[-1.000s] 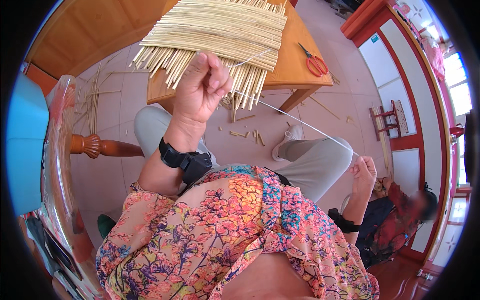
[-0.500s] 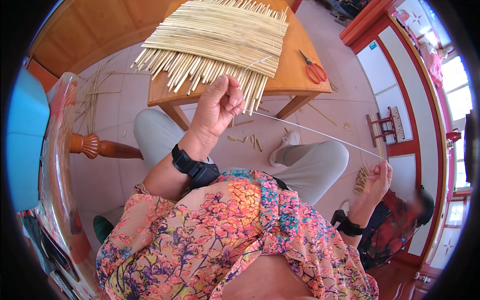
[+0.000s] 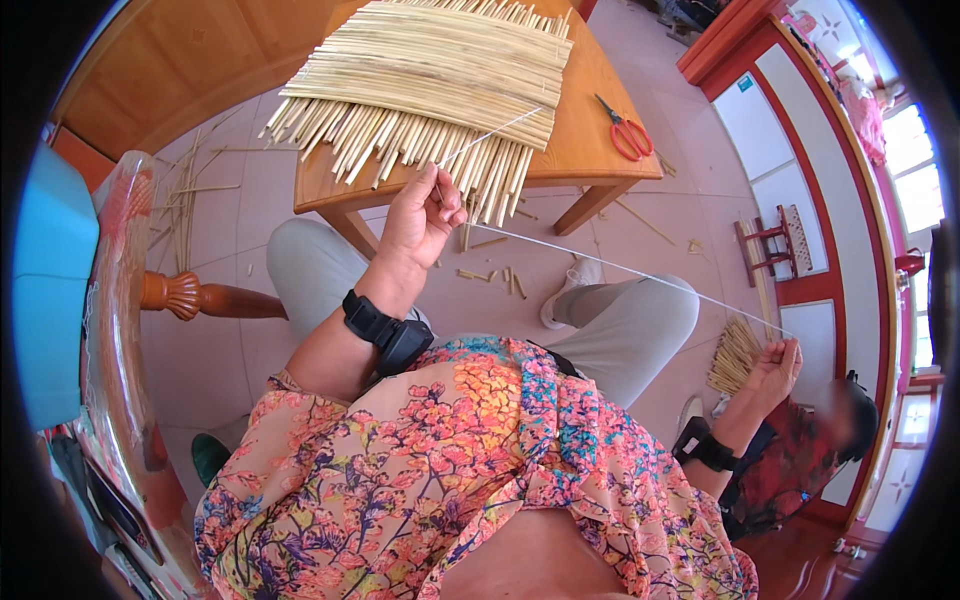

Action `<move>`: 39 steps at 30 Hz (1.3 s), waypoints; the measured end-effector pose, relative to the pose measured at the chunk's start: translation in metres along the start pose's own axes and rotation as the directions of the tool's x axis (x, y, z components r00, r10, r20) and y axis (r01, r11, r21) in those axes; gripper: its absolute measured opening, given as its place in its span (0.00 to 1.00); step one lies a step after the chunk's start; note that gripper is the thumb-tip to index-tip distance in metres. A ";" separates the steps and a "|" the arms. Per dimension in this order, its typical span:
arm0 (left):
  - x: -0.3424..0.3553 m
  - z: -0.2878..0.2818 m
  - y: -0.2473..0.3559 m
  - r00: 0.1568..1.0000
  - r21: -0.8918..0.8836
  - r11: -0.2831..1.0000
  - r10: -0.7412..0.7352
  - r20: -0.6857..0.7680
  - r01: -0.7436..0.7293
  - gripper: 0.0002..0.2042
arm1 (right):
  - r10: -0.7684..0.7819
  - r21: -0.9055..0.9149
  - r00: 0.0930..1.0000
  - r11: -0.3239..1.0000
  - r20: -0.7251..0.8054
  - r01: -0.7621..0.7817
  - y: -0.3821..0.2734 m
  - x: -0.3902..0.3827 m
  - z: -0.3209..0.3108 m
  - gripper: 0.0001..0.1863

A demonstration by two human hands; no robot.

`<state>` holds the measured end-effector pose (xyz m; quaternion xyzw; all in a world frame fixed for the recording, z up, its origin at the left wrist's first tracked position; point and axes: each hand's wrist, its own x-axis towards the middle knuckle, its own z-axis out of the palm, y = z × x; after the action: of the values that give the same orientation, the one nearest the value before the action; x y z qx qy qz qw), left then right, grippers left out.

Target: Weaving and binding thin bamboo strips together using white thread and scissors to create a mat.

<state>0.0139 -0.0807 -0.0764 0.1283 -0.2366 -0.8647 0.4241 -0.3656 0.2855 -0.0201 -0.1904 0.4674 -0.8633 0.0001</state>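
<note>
A mat of pale straw-coloured sticks (image 3: 430,65) lies layered on the wooden table, its cut ends jutting over the near edge. A thin white string (image 3: 624,270) runs from the upper layer down to my hands and stretches taut between them. My left hand (image 3: 425,215) is closed on the string just below the near stick ends. Out to the right, my right hand (image 3: 775,370) pinches the string with curled fingers. Red-handled scissors (image 3: 628,138) lie at the table's right side.
Loose sticks (image 3: 190,190) and short offcuts litter the tiled floor. A turned wooden post (image 3: 210,295) and a blue object (image 3: 55,280) stand at left. A co-worker (image 3: 800,460) is low at right beside a stick bundle (image 3: 738,355). Red-and-white cabinets (image 3: 810,340) line the right.
My left hand is lower than a second ago. My right hand has moved rightward and down, drawing out a longer length of string. More of the bundle beside the co-worker shows.
</note>
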 end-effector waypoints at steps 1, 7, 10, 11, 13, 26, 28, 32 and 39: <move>0.001 -0.003 -0.003 1.000 0.001 1.000 -0.001 -0.002 0.001 0.12 | 0.002 -0.001 1.000 1.000 -0.001 -0.002 -0.002 0.001 0.001 0.02; 0.006 -0.011 -0.010 0.995 -0.020 0.999 -0.031 -0.093 0.030 0.10 | -0.035 -0.017 0.995 0.999 -0.089 0.034 -0.019 0.006 0.006 0.03; 0.008 -0.011 -0.013 0.998 0.031 0.999 -0.017 -0.061 0.019 0.09 | -0.003 0.051 0.999 0.999 -0.038 0.005 -0.026 0.019 -0.015 0.04; 0.010 -0.013 -0.015 0.998 0.050 0.998 -0.029 -0.050 0.032 0.09 | -0.027 0.055 0.999 0.998 -0.033 0.029 -0.025 0.023 -0.021 0.05; 0.010 -0.013 -0.018 0.998 0.069 0.997 -0.043 -0.041 0.046 0.09 | -0.049 0.059 0.998 0.997 -0.030 0.051 -0.025 0.025 -0.026 0.06; -0.002 -0.045 -0.033 0.932 0.351 0.894 -0.160 -0.326 0.277 0.15 | -0.291 -0.042 0.951 0.954 0.107 0.297 -0.069 0.011 0.027 0.18; -0.002 -0.041 -0.035 0.903 0.423 0.846 -0.144 -0.405 0.325 0.16 | -0.335 -0.073 0.936 0.936 0.104 0.343 -0.083 0.009 0.039 0.19; 0.015 -0.040 -0.045 0.932 0.318 0.930 -0.064 -0.356 0.186 0.19 | -0.465 -0.169 0.865 0.852 0.187 0.495 -0.116 0.006 0.062 0.20; 0.043 -0.063 -0.063 0.955 0.206 0.978 0.069 -0.290 -0.008 0.12 | -0.600 -0.209 0.769 0.741 0.220 0.638 -0.156 -0.009 0.116 0.22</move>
<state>-0.0280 -0.1007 -0.1641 0.2939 -0.2600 -0.7986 0.4563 -0.2909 0.2812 0.1595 -0.3923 0.4898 -0.7261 -0.2811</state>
